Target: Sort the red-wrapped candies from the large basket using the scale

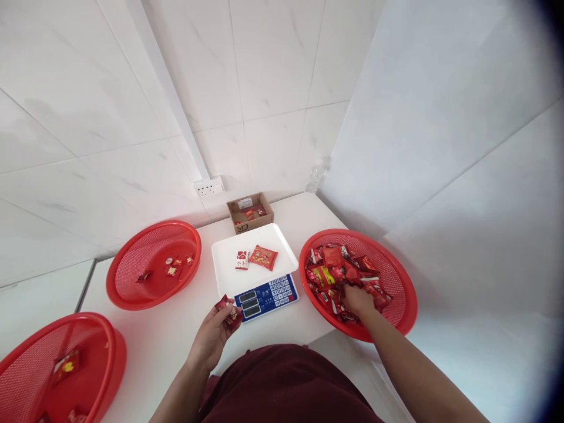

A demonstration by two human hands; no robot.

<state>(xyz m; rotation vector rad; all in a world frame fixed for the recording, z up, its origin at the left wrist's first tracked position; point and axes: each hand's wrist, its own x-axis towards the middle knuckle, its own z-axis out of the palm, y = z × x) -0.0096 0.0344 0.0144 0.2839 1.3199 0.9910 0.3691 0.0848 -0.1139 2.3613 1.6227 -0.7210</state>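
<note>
My left hand (212, 335) is closed around a dark red snack packet (233, 319) at the near left corner of the weighing scale (267, 299). On the scale's white tray (229, 239) lie a red packet (264, 257) and a smaller white and red packet (242, 259). To the right, my right hand (358, 301) reaches into a red mesh basket (405, 288) heaped with mostly red packets (332, 258). Its fingertips are buried among the packets, so whether they grip one is hidden.
Behind the scale stands a small cardboard box (253, 224) with a few red packets inside. Two more red baskets, one far left (132, 294) and one near left (117, 352), hold some packets. A power socket (208, 186) sits on the tiled wall. A second wall borders the right.
</note>
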